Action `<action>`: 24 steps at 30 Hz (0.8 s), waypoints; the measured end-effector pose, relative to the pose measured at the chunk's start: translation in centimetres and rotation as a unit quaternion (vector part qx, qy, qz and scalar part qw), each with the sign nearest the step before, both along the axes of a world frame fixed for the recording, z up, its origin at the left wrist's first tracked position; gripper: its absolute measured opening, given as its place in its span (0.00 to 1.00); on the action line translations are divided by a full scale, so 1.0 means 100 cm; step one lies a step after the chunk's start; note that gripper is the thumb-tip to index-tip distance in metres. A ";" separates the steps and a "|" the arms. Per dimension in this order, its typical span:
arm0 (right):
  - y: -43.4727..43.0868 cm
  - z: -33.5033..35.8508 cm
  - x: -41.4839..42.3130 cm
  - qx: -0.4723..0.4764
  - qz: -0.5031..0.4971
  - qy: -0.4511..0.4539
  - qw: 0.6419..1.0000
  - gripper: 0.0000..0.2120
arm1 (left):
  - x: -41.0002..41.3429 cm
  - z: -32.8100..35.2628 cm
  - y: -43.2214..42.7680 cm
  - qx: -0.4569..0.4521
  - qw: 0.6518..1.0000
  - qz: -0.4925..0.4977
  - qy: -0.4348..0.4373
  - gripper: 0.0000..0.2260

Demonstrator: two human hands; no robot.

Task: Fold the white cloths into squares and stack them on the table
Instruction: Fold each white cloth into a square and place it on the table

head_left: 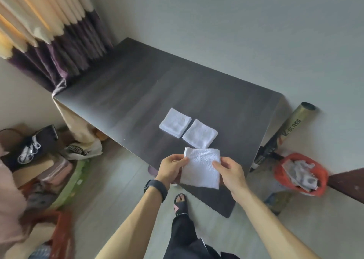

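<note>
I hold a white cloth [201,168], folded to a rough rectangle, above the near edge of the dark table [137,85]. My left hand [171,168] pinches its left edge, and my right hand [229,170] pinches its right edge. Two folded white squares lie side by side on the table beyond it: one [175,122] on the left and one [200,134] on the right, close together. The left one looks like a small stack of layers.
A curtain [59,42] hangs at the table's far left corner. Bags and clutter [35,150] sit on the floor to the left. A tube [285,132] and an orange bag [301,174] stand on the floor at right. My sandalled foot [180,203] is below the table edge.
</note>
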State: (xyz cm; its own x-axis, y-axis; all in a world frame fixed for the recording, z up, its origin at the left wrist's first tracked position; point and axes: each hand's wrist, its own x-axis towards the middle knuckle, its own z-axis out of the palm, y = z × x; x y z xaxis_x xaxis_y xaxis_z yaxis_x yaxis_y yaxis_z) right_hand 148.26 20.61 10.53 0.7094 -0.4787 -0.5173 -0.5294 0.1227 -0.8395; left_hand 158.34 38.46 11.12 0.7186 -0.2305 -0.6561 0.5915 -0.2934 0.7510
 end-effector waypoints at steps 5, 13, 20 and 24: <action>0.006 -0.021 0.075 -0.012 -0.051 0.067 0.996 0.05 | 0.097 -0.031 -0.011 0.035 0.995 -0.094 0.012 0.07; -0.020 -0.066 0.149 0.003 -0.175 0.124 0.977 0.05 | 0.199 -0.078 -0.073 0.131 0.953 -0.258 -0.086 0.11; -0.035 -0.110 0.174 0.003 -0.195 0.172 0.966 0.09 | 0.227 -0.116 -0.105 0.172 0.931 -0.305 -0.107 0.09; -0.032 -0.120 0.175 -0.009 -0.187 0.192 0.963 0.09 | 0.226 -0.123 -0.107 0.203 0.915 -0.326 -0.126 0.09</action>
State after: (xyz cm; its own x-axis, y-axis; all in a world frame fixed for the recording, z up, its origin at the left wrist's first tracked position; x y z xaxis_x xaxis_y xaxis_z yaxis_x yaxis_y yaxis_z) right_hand 165.73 17.43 -1.43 0.2425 -0.6758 -0.6960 -0.7232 0.3523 -0.5940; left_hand 180.99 27.71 -1.21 0.6557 -0.4383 -0.6147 0.0147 -0.8067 0.5908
